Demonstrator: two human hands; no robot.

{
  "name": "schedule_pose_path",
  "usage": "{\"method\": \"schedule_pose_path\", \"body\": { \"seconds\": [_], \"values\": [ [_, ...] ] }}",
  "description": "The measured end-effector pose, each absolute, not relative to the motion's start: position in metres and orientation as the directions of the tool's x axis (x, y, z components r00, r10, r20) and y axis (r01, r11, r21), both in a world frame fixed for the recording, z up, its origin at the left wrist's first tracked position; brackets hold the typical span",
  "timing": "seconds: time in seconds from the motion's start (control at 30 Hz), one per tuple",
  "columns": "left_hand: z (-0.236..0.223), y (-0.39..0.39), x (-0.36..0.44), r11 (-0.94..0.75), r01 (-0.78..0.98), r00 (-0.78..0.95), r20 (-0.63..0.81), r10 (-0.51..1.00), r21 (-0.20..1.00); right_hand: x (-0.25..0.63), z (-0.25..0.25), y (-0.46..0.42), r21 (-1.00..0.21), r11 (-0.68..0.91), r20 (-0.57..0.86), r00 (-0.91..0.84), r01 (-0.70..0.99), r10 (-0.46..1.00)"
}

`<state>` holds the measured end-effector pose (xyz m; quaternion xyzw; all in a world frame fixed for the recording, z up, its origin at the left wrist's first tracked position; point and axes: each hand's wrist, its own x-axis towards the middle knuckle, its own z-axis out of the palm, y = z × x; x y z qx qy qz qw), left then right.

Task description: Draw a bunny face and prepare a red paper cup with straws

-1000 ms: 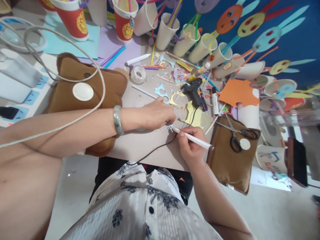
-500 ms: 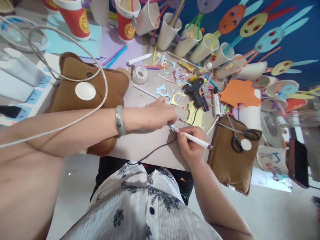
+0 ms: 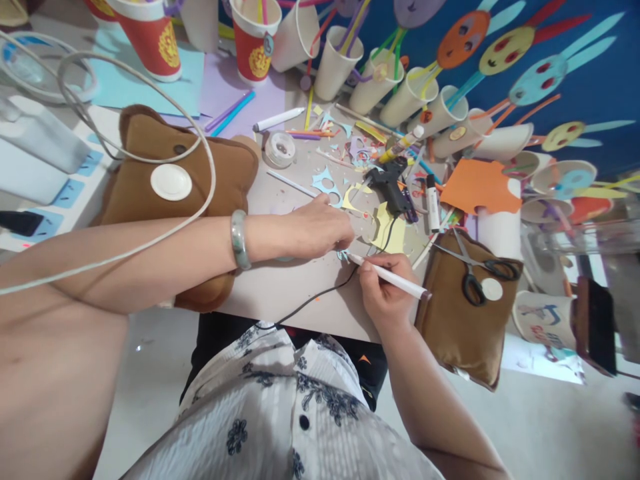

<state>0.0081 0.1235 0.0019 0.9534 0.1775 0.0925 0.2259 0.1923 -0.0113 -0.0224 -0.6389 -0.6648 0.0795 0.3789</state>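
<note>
1. In the head view, had the right hand (image 3: 387, 293) closed around a white pen (image 3: 397, 280), thumb and fingers near the writing end, dark rear end pointing outward to the right. A sound grip for small strokes: close to the tip, with wrist low by the table (image 3: 275, 290).
2. Had the left hand (image 3: 320, 230) palm down, fingers bent and mostly drawn in, with fingertips beside a small blue paper piece (image 3: 341, 255). Could not tell from this angle whether pinching or merely pressing.
3. Found that blue piece between both hands, near the front of the table, at the pen's tip. Could not make out any mark, nor be sure of contact with the tip.
4. Called for firm but flat pressure at the edge of so small a piece, with fingertips clear of the nib, and for light, short strokes to avoid skidding or smearing.
5. Deserved some care with the black cord (image 3: 310, 299), passing just beside the pen and leading towards the glue gun (image 3: 393, 190): best avoided under the paper or wrist, for fear of a bump.
</note>
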Motion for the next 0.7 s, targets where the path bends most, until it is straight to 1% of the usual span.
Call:
{"method": "schedule_pose_path", "body": {
  "seconds": [0.07,0.13,0.2,0.4,0.53,0.6,0.7],
  "values": [
    [0.003,0.124,0.008,-0.834,0.31,0.928,0.046,0.37,0.456,0.192,-0.022,-0.011,-0.586,0.154,0.391,0.111,0.795,0.914],
    [0.004,0.124,0.008,-0.833,0.31,0.928,0.047,0.371,0.458,0.191,-0.02,-0.011,-0.587,0.142,0.377,0.114,0.797,0.919],
    [0.005,0.124,0.009,-0.824,0.312,0.926,0.045,0.376,0.473,0.19,-0.019,-0.011,-0.592,0.14,0.369,0.113,0.794,0.923],
    [0.007,0.123,0.01,-0.758,0.362,0.91,-0.03,0.413,0.543,0.189,-0.019,-0.01,-0.602,0.182,0.397,0.094,0.778,0.913],
    [0.012,0.122,0.01,-0.735,0.408,0.898,-0.095,0.429,0.541,0.19,-0.02,-0.01,-0.592,0.168,0.383,0.092,0.789,0.919],
    [0.013,0.121,0.01,-0.742,0.41,0.899,-0.097,0.428,0.53,0.19,-0.02,-0.01,-0.583,0.155,0.375,0.095,0.797,0.922],
    [0.012,0.122,0.01,-0.764,0.383,0.907,-0.055,0.417,0.519,0.189,-0.019,-0.009,-0.576,0.151,0.373,0.095,0.803,0.923]
  ]
}}
